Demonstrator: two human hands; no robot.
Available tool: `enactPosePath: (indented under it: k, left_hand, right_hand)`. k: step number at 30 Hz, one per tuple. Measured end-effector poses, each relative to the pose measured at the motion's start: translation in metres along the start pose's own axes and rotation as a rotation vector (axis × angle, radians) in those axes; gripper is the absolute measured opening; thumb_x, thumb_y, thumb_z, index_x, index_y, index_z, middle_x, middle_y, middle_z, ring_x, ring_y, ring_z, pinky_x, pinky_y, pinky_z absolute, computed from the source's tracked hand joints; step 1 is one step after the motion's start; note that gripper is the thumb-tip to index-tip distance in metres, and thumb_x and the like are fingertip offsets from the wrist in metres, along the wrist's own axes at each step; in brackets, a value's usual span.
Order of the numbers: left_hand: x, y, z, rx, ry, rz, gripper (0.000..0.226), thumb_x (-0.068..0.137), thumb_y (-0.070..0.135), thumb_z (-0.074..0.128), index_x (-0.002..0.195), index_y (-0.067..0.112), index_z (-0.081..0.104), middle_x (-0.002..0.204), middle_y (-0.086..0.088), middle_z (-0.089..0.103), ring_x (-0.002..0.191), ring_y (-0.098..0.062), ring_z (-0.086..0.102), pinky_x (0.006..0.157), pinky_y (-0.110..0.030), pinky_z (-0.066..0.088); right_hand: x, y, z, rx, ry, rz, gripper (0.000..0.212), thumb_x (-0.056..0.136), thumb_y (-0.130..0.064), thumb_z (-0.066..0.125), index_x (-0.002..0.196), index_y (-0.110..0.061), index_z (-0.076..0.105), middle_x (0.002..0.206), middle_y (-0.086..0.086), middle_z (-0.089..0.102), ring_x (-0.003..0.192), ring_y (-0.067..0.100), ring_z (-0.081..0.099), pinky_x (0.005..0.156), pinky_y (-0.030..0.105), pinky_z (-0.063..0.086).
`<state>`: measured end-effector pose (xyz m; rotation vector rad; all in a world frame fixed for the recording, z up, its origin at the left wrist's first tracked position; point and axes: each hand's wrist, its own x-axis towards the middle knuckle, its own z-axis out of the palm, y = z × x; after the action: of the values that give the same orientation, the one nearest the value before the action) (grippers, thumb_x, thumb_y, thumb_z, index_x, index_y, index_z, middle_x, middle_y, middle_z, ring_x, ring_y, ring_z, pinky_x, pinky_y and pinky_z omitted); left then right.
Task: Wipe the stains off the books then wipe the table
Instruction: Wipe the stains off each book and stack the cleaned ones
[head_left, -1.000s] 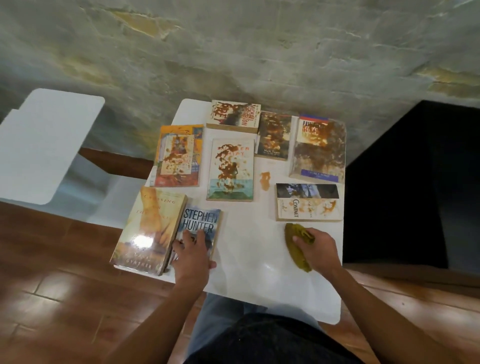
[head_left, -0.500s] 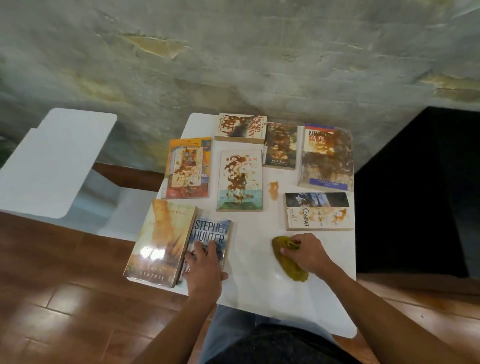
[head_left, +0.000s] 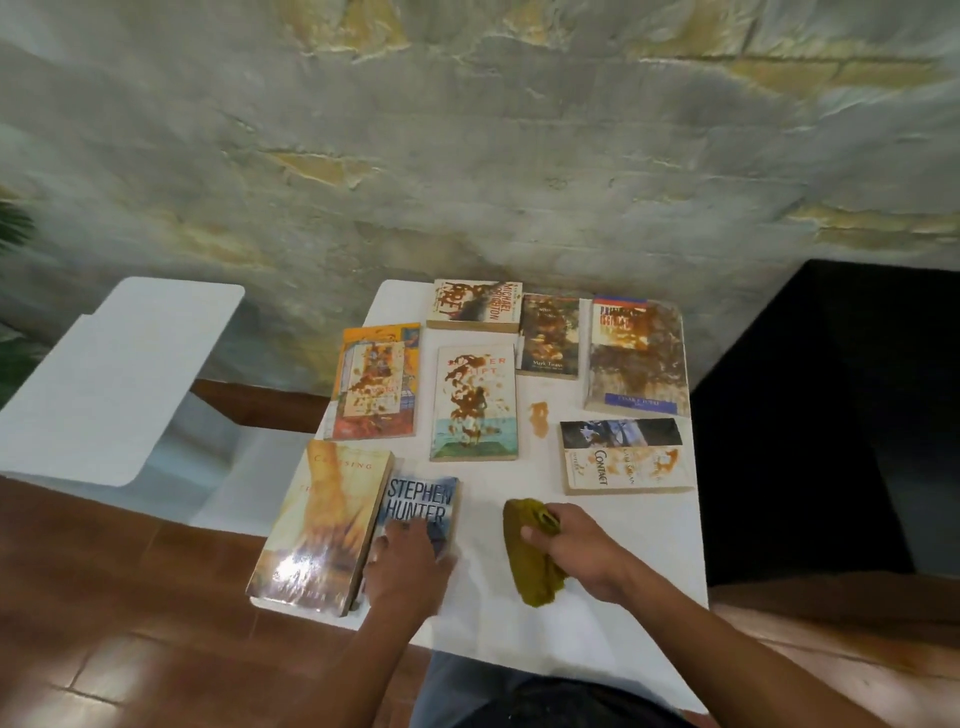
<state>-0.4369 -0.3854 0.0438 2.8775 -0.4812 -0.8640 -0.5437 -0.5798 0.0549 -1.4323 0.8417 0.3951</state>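
Observation:
Several books lie flat on a small white table (head_left: 613, 618). My left hand (head_left: 405, 566) rests on the blue Stephen Hunter book (head_left: 421, 504) at the front left, beside a tan book (head_left: 322, 525). My right hand (head_left: 576, 551) grips a crumpled olive-yellow cloth (head_left: 530, 556) on the bare tabletop to the right of that book. Brown stains cover the Contact book (head_left: 623, 457), the middle book (head_left: 475, 402), the orange book (head_left: 376, 382) and three books at the back (head_left: 475, 304) (head_left: 549, 335) (head_left: 636, 358). A brown smear (head_left: 539, 418) marks the table.
A white chair (head_left: 114, 379) stands to the left of the table. A rough stone wall (head_left: 467, 156) rises just behind it, and a dark block (head_left: 831, 415) borders the right side. The floor is brown tile (head_left: 130, 649).
My right hand has slid the cloth leftward across the tabletop, closer to the Stephen Hunter book. My left hand stays on that book. The camera view has tilted upward.

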Motion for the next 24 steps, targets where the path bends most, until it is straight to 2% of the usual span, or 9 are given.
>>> enactPosePath:
  k: [2,4,7,10,14,18,21,24]
  left_hand:
    - [0.003,0.010,-0.002,-0.048,0.067,0.063,0.059,0.095,0.045,0.059,0.143,0.021,0.036,0.153,-0.008,0.030,0.140,-0.030,0.036,0.108,-0.047,0.044]
    - [0.009,0.023,-0.002,-0.092,0.125,0.162,0.063,0.094,0.044,0.062,0.147,0.021,0.036,0.155,-0.005,0.030,0.141,-0.027,0.034,0.109,-0.045,0.043]
    - [0.022,0.047,-0.005,-0.116,0.157,0.321,0.061,0.094,0.046,0.063,0.143,0.018,0.042,0.153,-0.006,0.037,0.137,-0.025,0.041,0.109,-0.042,0.044]
    - [0.038,0.077,-0.013,-0.074,0.088,0.472,0.064,0.096,0.046,0.060,0.148,0.015,0.038,0.156,-0.008,0.034,0.143,-0.027,0.033,0.114,-0.041,0.036]
    - [0.061,0.119,-0.026,0.031,-0.061,0.658,0.075,0.094,0.047,0.063,0.153,0.014,0.030,0.160,-0.007,0.029,0.146,-0.025,0.028,0.119,-0.037,0.028]
    - [0.085,0.152,-0.034,0.088,-0.169,0.736,0.078,0.094,0.045,0.065,0.153,0.012,0.026,0.158,-0.009,0.032,0.145,-0.027,0.029,0.115,-0.035,0.027]
    - [0.102,0.175,-0.038,0.149,-0.242,0.749,0.078,0.096,0.045,0.062,0.156,0.012,0.023,0.159,-0.009,0.031,0.146,-0.027,0.027,0.115,-0.036,0.027]
    - [0.118,0.193,-0.038,0.175,-0.303,0.709,0.080,0.096,0.050,0.059,0.158,0.016,0.020,0.161,-0.008,0.029,0.146,-0.028,0.027,0.116,-0.041,0.029]
  right_hand:
    - [-0.004,0.009,-0.004,0.147,0.036,-0.002,0.032,0.095,-0.024,0.064,0.125,-0.015,0.057,0.117,0.001,0.066,0.107,0.020,0.062,0.089,0.035,0.054]
    - [-0.008,0.018,-0.012,0.271,0.082,-0.004,0.038,0.095,-0.025,0.065,0.130,-0.015,0.056,0.120,0.002,0.067,0.111,0.023,0.063,0.098,0.043,0.052]
    - [-0.014,0.028,-0.026,0.598,0.131,0.023,0.035,0.096,-0.021,0.063,0.129,-0.013,0.057,0.119,0.006,0.070,0.111,0.027,0.065,0.100,0.050,0.050]
    - [-0.024,0.035,-0.041,0.879,0.176,0.026,0.033,0.097,-0.020,0.059,0.128,-0.010,0.058,0.120,0.013,0.069,0.114,0.033,0.063,0.101,0.055,0.047]
    - [-0.030,0.045,-0.054,1.002,0.290,0.012,0.036,0.097,-0.023,0.057,0.130,-0.008,0.058,0.120,0.017,0.067,0.114,0.036,0.062,0.100,0.059,0.047]
    - [-0.034,0.049,-0.058,1.086,0.373,0.026,0.021,0.099,-0.020,0.055,0.118,-0.012,0.059,0.116,0.016,0.069,0.109,0.033,0.065,0.098,0.053,0.050]
    - [-0.036,0.053,-0.063,1.083,0.424,0.055,0.022,0.098,-0.022,0.057,0.118,-0.012,0.058,0.114,0.016,0.069,0.107,0.033,0.067,0.097,0.051,0.051]
    - [-0.039,0.056,-0.069,1.091,0.453,0.066,0.022,0.100,-0.022,0.053,0.118,-0.011,0.058,0.111,0.015,0.070,0.105,0.032,0.067,0.089,0.046,0.055]
